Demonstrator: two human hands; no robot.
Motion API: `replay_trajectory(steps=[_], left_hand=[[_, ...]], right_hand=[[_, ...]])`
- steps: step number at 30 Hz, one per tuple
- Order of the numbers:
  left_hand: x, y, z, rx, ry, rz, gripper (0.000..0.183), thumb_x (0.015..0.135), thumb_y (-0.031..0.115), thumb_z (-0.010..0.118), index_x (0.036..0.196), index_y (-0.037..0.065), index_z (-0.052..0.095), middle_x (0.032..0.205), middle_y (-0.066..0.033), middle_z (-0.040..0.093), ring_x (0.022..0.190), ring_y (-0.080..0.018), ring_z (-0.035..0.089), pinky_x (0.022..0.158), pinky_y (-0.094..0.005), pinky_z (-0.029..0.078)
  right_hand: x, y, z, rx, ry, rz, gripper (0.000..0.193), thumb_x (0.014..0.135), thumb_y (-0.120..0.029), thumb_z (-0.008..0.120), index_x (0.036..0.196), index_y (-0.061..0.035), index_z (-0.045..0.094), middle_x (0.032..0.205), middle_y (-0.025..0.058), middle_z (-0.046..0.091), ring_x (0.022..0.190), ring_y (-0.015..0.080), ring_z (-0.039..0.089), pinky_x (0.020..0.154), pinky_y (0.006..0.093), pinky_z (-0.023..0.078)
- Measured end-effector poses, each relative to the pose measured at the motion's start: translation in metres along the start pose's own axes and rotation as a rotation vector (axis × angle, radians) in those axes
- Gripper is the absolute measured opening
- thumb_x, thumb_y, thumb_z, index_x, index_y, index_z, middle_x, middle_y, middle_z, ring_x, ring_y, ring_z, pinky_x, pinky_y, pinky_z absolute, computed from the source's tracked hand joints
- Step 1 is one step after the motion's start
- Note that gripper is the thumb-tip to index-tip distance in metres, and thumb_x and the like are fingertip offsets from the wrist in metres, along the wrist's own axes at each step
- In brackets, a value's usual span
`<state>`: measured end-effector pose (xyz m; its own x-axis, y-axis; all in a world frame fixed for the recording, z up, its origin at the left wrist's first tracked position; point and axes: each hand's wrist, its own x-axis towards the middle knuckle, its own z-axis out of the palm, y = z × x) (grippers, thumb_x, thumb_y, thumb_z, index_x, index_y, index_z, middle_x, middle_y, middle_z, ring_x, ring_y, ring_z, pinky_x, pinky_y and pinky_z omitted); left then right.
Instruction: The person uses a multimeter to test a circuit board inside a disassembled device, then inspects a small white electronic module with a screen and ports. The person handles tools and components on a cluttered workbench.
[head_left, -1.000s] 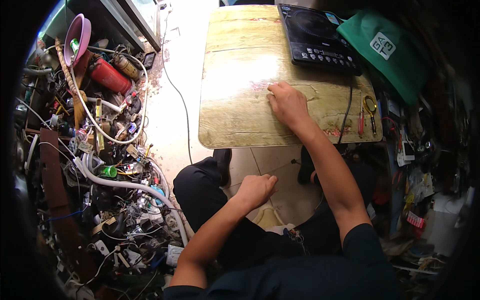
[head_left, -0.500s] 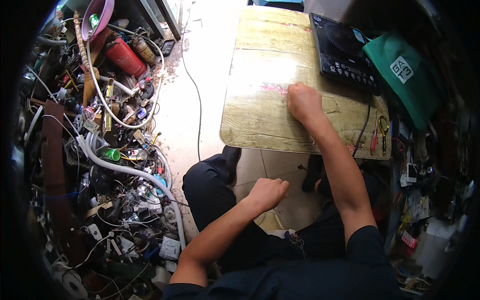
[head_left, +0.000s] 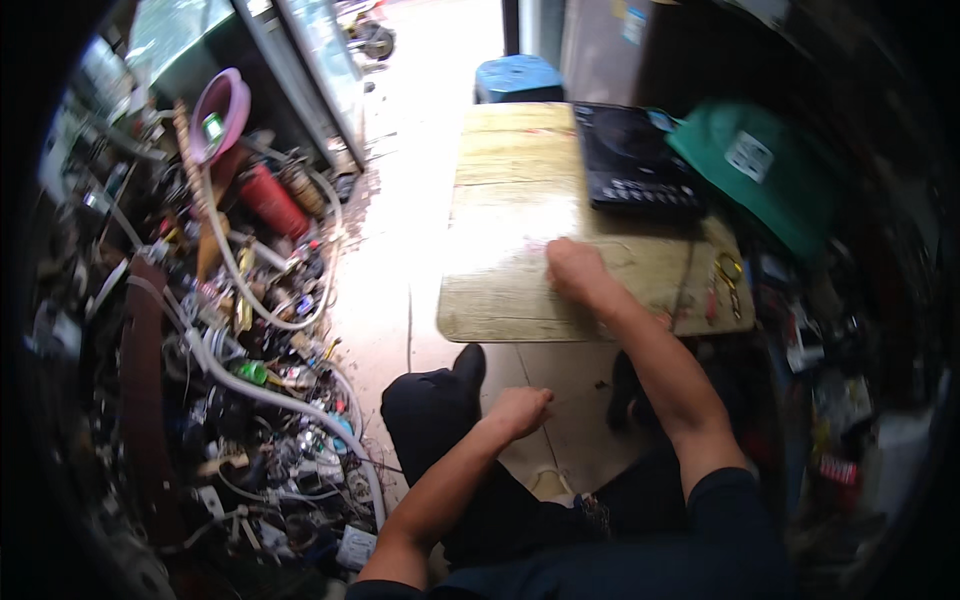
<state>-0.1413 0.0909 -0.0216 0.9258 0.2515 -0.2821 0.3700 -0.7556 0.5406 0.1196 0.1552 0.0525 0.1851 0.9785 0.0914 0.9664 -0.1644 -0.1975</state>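
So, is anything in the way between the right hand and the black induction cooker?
Nothing visible: only tabletop shows between the right hand and the black induction cooker. A dark cord lies farther to the right.

Left side of the tabletop [head_left: 490, 312] is wide open, so a hand could slide along the left edge from the near corner to the far one, no problem. Right hand [head_left: 577, 268] sits around the middle, kinda in the way. Far right corner's blocked by the black cooktop [head_left: 632, 160] and green bag [head_left: 790, 190], while the cord [head_left: 686, 262], screwdriver [head_left: 711, 304] and magnifying glass [head_left: 729, 267] crowd the near right corner
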Motion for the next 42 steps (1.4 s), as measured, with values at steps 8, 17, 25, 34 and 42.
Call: replay_trajectory(steps=[8,17,25,34,42], left_hand=[[-0.001,0.013,-0.004,0.098,-0.036,-0.042,0.033,0.094,0.036,0.071,0.117,0.012,0.07,0.103,-0.014,0.076,0.099,-0.0346,0.072,0.083,-0.0464,0.057],[0.016,0.027,0.013,0.055,0.031,0.073,0.025,0.095,0.021,0.066,0.117,0.01,0.069,0.113,-0.0152,0.073,0.102,-0.0329,0.072,0.085,-0.0445,0.056],[0.016,0.031,0.012,0.255,-0.009,-0.104,0.016,0.093,0.029,0.07,0.094,0.015,0.078,0.082,-0.0159,0.076,0.081,-0.0364,0.074,0.076,-0.0475,0.057],[0.001,0.033,0.004,0.317,0.045,-0.096,0.043,0.098,0.044,0.066,0.077,0.007,0.072,0.072,-0.0201,0.069,0.072,-0.0433,0.069,0.066,-0.0523,0.054],[-0.003,0.042,0.004,0.279,-0.079,-0.03,0.035,0.096,0.04,0.067,0.086,0.007,0.074,0.084,-0.0165,0.074,0.083,-0.0385,0.072,0.073,-0.0489,0.056]], right_hand=[[-0.184,-0.014,-0.017,0.361,0.064,-0.023,0.017,0.089,-0.018,0.064,0.1,-0.0052,0.064,0.099,0.017,0.068,0.093,0.0385,0.069,0.082,0.0498,0.054],[-0.27,-0.007,0.006,0.412,-0.073,0.132,0.016,0.092,-0.02,0.062,0.101,-0.0066,0.064,0.098,0.016,0.069,0.087,0.0383,0.069,0.08,0.0508,0.054],[-0.272,0.028,0.0,0.512,0.33,0.176,0.016,0.094,-0.022,0.067,0.106,-0.0115,0.069,0.093,0.013,0.07,0.08,0.0374,0.07,0.068,0.0457,0.056],[-0.342,0.218,-0.113,0.032,0.889,0.548,0.014,0.092,-0.015,0.069,0.1,-0.0044,0.072,0.101,0.013,0.069,0.092,0.0336,0.068,0.082,0.045,0.056],[-0.397,0.324,-0.153,-0.251,0.171,1.134,0.095,0.083,-0.052,0.084,0.158,-0.0146,0.039,0.166,0.0217,0.027,0.144,0.0446,0.04,0.118,0.0586,0.034]])
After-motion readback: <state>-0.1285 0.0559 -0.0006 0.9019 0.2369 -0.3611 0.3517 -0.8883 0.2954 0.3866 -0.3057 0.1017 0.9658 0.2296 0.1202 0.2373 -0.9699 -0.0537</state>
